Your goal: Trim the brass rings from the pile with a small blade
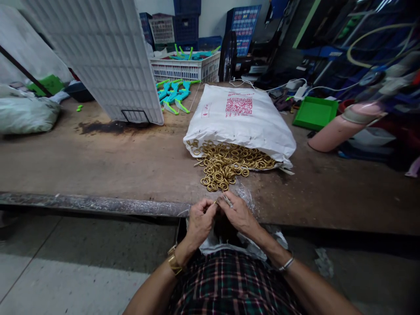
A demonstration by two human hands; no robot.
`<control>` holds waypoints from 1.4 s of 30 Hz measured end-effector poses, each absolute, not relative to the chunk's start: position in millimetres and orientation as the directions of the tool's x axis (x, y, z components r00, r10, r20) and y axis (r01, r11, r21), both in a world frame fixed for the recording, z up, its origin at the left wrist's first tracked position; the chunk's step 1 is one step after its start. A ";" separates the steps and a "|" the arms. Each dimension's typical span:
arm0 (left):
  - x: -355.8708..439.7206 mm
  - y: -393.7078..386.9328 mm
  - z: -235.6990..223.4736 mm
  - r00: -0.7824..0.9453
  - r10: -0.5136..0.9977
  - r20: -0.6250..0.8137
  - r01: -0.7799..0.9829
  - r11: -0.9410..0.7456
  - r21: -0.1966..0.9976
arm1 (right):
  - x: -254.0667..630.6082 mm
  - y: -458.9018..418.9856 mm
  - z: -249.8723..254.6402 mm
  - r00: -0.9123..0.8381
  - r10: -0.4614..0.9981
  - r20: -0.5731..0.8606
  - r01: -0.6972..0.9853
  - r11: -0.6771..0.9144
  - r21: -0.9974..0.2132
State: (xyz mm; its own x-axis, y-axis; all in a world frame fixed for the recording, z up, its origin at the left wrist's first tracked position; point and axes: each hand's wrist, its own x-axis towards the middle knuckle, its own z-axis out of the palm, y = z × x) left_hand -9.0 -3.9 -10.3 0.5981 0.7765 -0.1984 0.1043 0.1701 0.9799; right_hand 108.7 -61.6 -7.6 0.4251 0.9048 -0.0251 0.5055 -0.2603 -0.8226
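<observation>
Green tray point(315, 113): I see it near the pink cylinder point(333, 132).
White crate point(179, 70): behind the turquoise pieces point(184, 92).
Ribbed panel point(111, 57): left of both.

Toward the near edge of the counter point(131, 164), dozens of gold rings point(221, 166), too overlapped to count exactly. Behind them, one white sack point(210, 120). Toward the far edge, one green tray point(315, 113), one pink cylinder point(337, 130), one white crate point(177, 70), one black fan point(229, 57), one ribbed panel point(111, 65); several teal pieces point(175, 92), count unclear.

A workshop (worn workbench point(108, 166), stacked crates point(187, 26)).
</observation>
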 end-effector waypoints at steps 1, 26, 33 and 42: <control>-8.4 -4.4 -9.6 0.602 0.786 -0.138 0.099 0.099 0.990 | 109.3 -61.0 -7.3 0.419 0.906 -0.057 0.471 -0.270 -0.840; -10.5 -4.6 -12.7 0.712 0.615 -0.339 0.010 0.474 0.880 | 114.6 -69.4 -14.6 0.391 0.920 0.001 0.663 -0.281 -0.694; -11.8 -3.3 -10.0 0.686 0.645 -0.337 0.066 0.406 0.911 | 110.1 -72.8 -13.0 0.235 0.972 -0.028 0.832 -0.216 -0.512; -12.8 -3.0 -11.4 0.682 0.664 -0.304 0.092 0.335 0.938 | 108.6 -69.9 -11.6 0.284 0.946 -0.154 0.902 -0.318 -0.292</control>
State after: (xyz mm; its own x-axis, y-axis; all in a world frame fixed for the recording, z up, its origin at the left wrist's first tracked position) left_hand -12.8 -3.0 -11.4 0.6825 0.6645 -0.3044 0.0921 0.3350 0.9377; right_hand 108.6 -69.9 -11.6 0.2843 0.9463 -0.1537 0.9020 -0.3183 -0.2916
